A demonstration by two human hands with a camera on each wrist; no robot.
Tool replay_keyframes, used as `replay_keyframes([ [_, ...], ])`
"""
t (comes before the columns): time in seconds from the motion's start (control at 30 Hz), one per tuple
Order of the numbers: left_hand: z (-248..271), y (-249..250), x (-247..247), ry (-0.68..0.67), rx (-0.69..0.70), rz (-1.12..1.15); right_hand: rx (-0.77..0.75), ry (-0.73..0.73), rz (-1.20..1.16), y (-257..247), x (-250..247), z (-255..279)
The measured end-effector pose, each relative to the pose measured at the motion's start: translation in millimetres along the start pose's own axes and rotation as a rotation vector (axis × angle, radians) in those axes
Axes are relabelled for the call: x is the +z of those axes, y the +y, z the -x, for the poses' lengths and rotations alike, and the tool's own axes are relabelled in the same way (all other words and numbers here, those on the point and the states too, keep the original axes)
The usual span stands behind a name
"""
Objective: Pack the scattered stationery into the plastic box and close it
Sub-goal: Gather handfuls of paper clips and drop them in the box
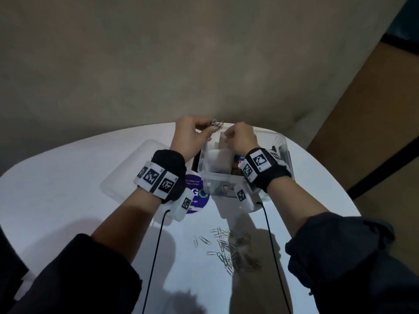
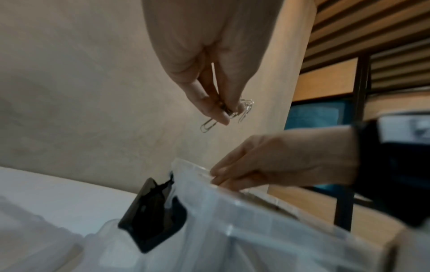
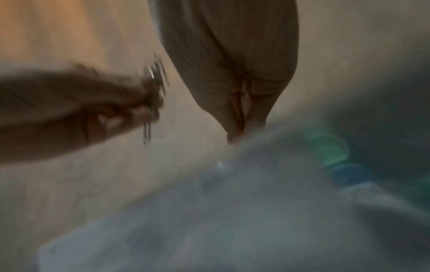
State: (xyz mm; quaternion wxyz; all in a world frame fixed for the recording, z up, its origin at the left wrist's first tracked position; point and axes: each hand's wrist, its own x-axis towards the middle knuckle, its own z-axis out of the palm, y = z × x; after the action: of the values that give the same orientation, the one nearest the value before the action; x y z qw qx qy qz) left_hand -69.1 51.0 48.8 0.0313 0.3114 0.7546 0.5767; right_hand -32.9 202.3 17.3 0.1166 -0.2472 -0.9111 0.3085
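Loose paper clips [image 1: 229,250], purple sticker [image 1: 197,196] reading "keep our… clean"

Clear plastic box [image 1: 240,180] stands open on the desk, stationery inside. Its lid [image 1: 133,171] lies flat just left. Small bunch of silver paper clips [image 2: 235,112] pinched in my left grip above box's far rim. Loose clips [image 1: 229,250] scattered nearer me.
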Motion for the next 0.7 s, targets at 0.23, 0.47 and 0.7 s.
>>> replay_keyframes([
  [0.23, -25, -34, 49, -0.045, -0.073, -0.495, 0.037, 0.254, -0.265, 43, -46, 38],
  [0.47, -28, -40, 61, -0.154, -0.158, -0.581, 0.006, 0.205, -0.511, 48, -73, 95],
  [0.7, 49, -11, 27, 0.107, 0.148, -0.262, -0.244, -0.213, -0.098, 71, -56, 166],
])
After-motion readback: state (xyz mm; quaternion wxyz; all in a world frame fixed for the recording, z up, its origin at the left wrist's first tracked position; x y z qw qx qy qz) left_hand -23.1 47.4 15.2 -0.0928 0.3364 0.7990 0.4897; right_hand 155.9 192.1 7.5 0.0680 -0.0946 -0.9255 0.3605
